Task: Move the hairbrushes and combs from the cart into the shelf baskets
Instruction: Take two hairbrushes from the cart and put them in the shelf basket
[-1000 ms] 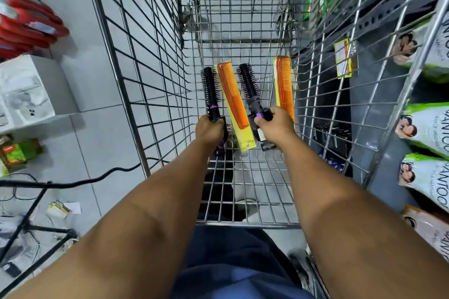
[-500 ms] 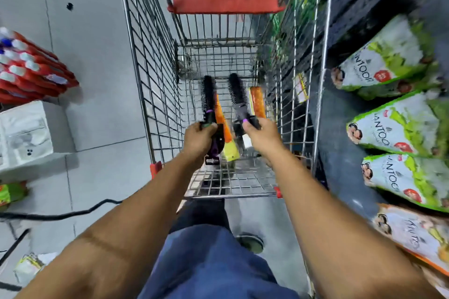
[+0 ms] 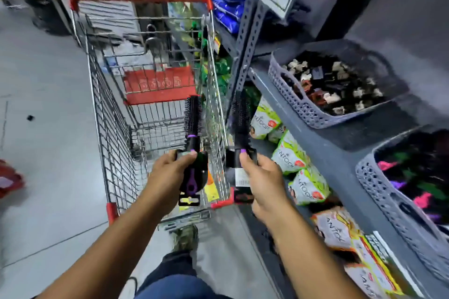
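While a person stands at the end of a wire shopping cart (image 3: pixel 109 114), each hand grips a round black hairbrush with purple trim, bristles pointing away. The left hand (image 3: pixel 170 172) is curled tight around the handle of the left brush (image 3: pixel 193 119), held above the cart's near end. The right hand (image 3: pixel 261 177) is wrapped around the packaged handle of the right brush (image 3: pixel 240 116), just past the cart's right side. Further right of that hand, a grey shelf (image 3: pixel 323 150) carries two grey perforated baskets: the farther basket (image 3: pixel 298 102) holds hair clips, the nearer basket (image 3: pixel 388 196) holds colourful items, blurred.
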A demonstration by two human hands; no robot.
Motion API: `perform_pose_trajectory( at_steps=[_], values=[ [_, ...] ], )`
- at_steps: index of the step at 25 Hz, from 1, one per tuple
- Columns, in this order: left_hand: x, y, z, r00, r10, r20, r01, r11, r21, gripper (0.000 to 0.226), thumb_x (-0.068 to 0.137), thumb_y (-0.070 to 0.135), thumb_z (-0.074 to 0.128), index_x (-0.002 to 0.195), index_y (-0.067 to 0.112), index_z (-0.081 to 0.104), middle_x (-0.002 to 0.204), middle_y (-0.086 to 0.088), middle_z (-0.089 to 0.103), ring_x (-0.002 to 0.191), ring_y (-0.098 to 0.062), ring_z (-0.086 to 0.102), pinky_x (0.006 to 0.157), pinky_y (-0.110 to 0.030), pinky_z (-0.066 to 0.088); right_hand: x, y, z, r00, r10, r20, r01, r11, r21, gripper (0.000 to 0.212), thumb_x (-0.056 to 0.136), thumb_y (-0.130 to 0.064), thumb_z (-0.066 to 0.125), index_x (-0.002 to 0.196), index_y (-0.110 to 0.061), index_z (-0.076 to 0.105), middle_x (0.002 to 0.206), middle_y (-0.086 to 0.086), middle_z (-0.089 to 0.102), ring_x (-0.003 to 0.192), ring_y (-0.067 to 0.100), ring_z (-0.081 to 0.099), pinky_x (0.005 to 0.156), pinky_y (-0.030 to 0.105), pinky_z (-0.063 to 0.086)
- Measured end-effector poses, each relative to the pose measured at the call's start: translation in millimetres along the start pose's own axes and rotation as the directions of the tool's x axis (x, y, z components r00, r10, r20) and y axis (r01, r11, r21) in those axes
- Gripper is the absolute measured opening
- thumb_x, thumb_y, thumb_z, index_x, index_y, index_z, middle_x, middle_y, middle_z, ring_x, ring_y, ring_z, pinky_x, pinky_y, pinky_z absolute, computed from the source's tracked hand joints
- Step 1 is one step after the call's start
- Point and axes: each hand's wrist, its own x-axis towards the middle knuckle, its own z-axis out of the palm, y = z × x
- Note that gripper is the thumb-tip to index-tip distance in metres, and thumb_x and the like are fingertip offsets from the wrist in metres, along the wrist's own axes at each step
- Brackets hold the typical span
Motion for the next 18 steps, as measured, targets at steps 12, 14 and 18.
perform_pose_trajectory(
  at_steps=[12, 14, 18],
  values=[
    [-99, 23, 216, 0.802, -0.189, 0.566, 0.08, 0.974, 0.212, 0.015, 0.076, 0.007, 0.051, 0.08, 0.003, 0.065, 0.068, -0.021, 0.062, 0.048, -0.028, 0.06, 0.051, -0.032, 0.053, -127, -62, -178, 0.754, -0.265, -0.602, 0.342, 0.94, 0.015, 0.029, 0.084, -0.036, 0.064, 0.112, -0.026, 0.063, 0.102, -0.013, 0.072, 0.097, 0.003, 0.063, 0.084, 0.019, 0.049],
    [-109, 23, 256, 0.768, -0.16, 0.62, -0.003, 0.967, 0.254, 0.009, 0.078, 0.001, 0.056, 0.075, 0.004, 0.063, 0.075, -0.022, 0.061, 0.06, -0.03, 0.06, 0.065, -0.039, 0.05, -134, -65, -203, 0.676, -0.297, -0.674, 0.366, 0.93, -0.043, 0.024, 0.083, -0.037, 0.064, 0.106, -0.028, 0.064, 0.096, -0.014, 0.073, 0.091, 0.0, 0.065, 0.076, 0.017, 0.048],
    [-114, 15, 328, 0.674, -0.18, 0.716, -0.117, 0.931, 0.345, 0.019, 0.081, -0.003, 0.06, 0.066, 0.008, 0.058, 0.049, -0.004, 0.064, 0.043, -0.017, 0.06, 0.046, -0.021, 0.044, -129, -71, -252, 0.558, -0.28, -0.781, 0.338, 0.937, -0.095, 0.042, 0.082, -0.036, 0.066, 0.121, -0.027, 0.055, 0.112, -0.016, 0.062, 0.097, -0.006, 0.057, 0.077, 0.016, 0.041]
  ],
)
